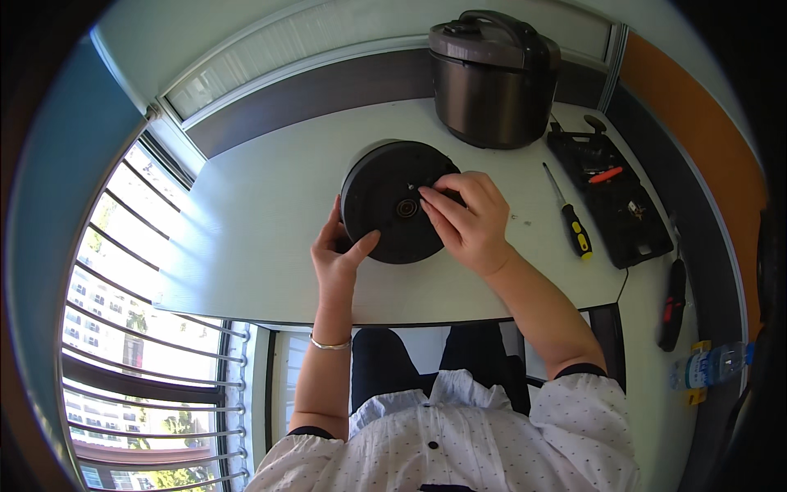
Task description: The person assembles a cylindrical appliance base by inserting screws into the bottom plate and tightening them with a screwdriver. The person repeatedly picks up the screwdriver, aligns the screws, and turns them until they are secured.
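Observation:
A round black disc-shaped base (385, 234) faces up in the middle of the table, with a ringed round socket (407, 208) near its centre. My left hand (336, 250) grips its left edge, thumb on top and fingers down the side. Over the disc's right part, my right hand (469, 215) has thumb and fingertips pinched together beside the socket. A tiny pale spot (411, 187) shows at those fingertips; what they hold, if anything, is too small to make out. What lies under the disc is mostly hidden.
Right of my hand lie small metallic bits (521, 220) and a yellow-black screwdriver (576, 232). Beyond are an open black tool case (627, 217), a black-and-red tool handle (673, 303) and a water bottle (715, 366). A brown-black electric cooker (490, 94) stands at the back.

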Available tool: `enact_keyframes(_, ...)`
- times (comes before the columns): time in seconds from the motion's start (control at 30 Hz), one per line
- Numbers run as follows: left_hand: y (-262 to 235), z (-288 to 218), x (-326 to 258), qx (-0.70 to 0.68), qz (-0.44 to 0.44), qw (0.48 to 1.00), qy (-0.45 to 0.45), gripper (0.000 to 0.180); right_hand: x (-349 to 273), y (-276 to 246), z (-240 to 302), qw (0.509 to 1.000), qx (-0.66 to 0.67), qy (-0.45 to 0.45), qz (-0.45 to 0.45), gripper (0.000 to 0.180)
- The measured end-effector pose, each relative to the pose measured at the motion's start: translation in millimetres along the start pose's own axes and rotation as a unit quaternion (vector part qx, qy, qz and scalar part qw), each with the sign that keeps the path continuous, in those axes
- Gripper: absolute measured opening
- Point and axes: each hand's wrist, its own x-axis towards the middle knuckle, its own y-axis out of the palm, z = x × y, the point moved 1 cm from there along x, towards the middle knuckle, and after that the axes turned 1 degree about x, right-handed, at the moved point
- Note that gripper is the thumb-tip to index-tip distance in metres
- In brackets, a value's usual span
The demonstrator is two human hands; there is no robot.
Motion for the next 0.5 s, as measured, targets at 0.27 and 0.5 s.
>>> enact_keyframes(0.27, 0.2, -1.0, -2.2, 0.013, 0.001, 1.0, -0.001, 0.078, -1.0, -0.4, 2.9, 0.999, -0.015, -0.022, 0.043, 0.02)
enact_keyframes(0.5, -2.5, 5.1, -1.2, 0.012, 0.004, 1.0, 0.004, 0.078, -1.8, 3.5, 2.4, 0.997, -0.024, -0.022, 0.065, 0.023)
